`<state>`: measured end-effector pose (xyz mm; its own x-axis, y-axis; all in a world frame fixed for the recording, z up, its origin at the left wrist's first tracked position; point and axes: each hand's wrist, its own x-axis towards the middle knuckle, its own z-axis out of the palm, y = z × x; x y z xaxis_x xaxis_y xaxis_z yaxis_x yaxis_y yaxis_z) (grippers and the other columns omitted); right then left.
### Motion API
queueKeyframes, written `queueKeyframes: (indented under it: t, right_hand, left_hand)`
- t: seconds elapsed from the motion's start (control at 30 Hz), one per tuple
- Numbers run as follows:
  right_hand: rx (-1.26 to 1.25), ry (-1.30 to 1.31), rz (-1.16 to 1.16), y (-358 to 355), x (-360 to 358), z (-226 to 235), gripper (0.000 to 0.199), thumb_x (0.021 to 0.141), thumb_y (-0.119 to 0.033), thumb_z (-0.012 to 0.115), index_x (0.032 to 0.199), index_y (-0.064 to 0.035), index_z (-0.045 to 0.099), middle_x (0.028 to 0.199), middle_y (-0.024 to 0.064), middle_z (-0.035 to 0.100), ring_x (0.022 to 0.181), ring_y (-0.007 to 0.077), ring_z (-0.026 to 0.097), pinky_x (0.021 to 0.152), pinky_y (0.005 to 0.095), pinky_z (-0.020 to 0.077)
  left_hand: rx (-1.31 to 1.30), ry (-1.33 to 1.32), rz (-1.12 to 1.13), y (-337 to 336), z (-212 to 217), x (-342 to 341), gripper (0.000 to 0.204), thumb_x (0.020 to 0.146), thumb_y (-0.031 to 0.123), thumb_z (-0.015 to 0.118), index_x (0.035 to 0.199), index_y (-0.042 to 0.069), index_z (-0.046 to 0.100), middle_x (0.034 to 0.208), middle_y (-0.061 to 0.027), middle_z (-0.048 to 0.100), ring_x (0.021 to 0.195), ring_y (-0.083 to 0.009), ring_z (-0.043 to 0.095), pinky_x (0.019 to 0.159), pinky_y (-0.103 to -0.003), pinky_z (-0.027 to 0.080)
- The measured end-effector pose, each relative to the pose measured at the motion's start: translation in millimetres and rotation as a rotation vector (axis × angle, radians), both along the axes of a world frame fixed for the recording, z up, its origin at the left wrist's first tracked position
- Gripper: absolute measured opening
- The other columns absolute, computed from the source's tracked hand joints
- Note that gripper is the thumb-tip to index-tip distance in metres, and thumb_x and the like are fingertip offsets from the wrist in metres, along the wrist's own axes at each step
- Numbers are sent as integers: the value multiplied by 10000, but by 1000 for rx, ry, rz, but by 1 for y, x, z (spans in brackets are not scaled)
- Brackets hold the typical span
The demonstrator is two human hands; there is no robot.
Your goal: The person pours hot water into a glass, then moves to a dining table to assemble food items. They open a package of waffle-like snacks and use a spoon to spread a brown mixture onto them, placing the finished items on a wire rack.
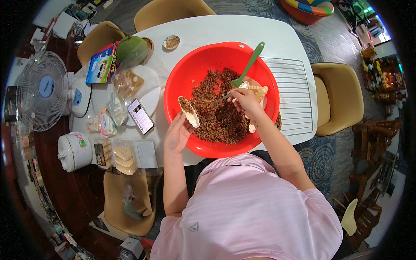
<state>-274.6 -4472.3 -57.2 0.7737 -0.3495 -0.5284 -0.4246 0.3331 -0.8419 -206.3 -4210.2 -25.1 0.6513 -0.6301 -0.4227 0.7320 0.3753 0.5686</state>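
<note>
Pinched in the fingers of my left hand [178, 133] is a long, pale, boat-shaped wafer shell [191, 118], with brown crumbly filling in its upper part. It is held over the left side of a big red basin [173, 78]. Inside the basin lies a heap of brown crumbly mixture [216, 125]. My right hand [248, 103] is closed on the handle of a small spoon [224, 98], whose tip is down at the mixture. Beyond that hand, more pale shells [260, 92] rest at the basin's right side, and a green spatula [250, 65] leans on the rim.
Right of the basin, a wire rack [294, 97] lies on the white table [208, 27]. To the left are a phone [141, 116], bagged wafers [124, 159], a green fruit [131, 50], books [100, 65], a small bowl [171, 42] and a fan [47, 89]. Chairs [340, 99] surround the table.
</note>
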Motion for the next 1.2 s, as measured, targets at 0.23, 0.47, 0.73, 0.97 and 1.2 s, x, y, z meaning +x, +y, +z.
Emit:
queueKeyframes:
  t: [0.23,0.47,0.73,0.97,1.2]
  right_hand:
    - [-114,-246,-128,13,-14,67,194,938,-163,518,994,-18,634,778,33,647,551,61,491,473,199,371]
    - [-1090,-702,99,40,-41,90,196,772,11,623,960,-35,650,878,95,660,733,252,561,650,313,453]
    - [-1335,-821,173,48,-58,83,342,674,9,662,1011,-49,651,968,61,666,776,242,564,684,330,474]
    - [-1403,-805,154,51,-72,81,344,676,-9,669,1016,-62,661,995,44,669,793,232,563,703,326,466]
    - [-1331,-749,78,50,-83,89,302,707,24,650,1000,-47,672,919,56,676,762,225,552,683,324,456]
  left_hand:
    - [-8,15,-81,-14,-14,3,276,968,216,470,1193,67,531,1129,-73,608,986,-176,595,844,-338,479]
    - [-94,106,-50,-40,2,-1,229,950,218,513,1132,89,565,1063,-56,637,955,-172,614,836,-336,491]
    - [-120,183,-35,-44,0,-1,203,940,235,543,1086,101,587,993,-34,649,926,-162,611,839,-346,490]
    - [-120,185,64,-51,1,0,175,942,233,541,1049,106,595,943,-34,643,913,-170,608,852,-357,484]
    - [-102,203,115,-52,-1,3,122,933,221,562,961,110,603,900,-32,635,871,-164,612,851,-346,483]
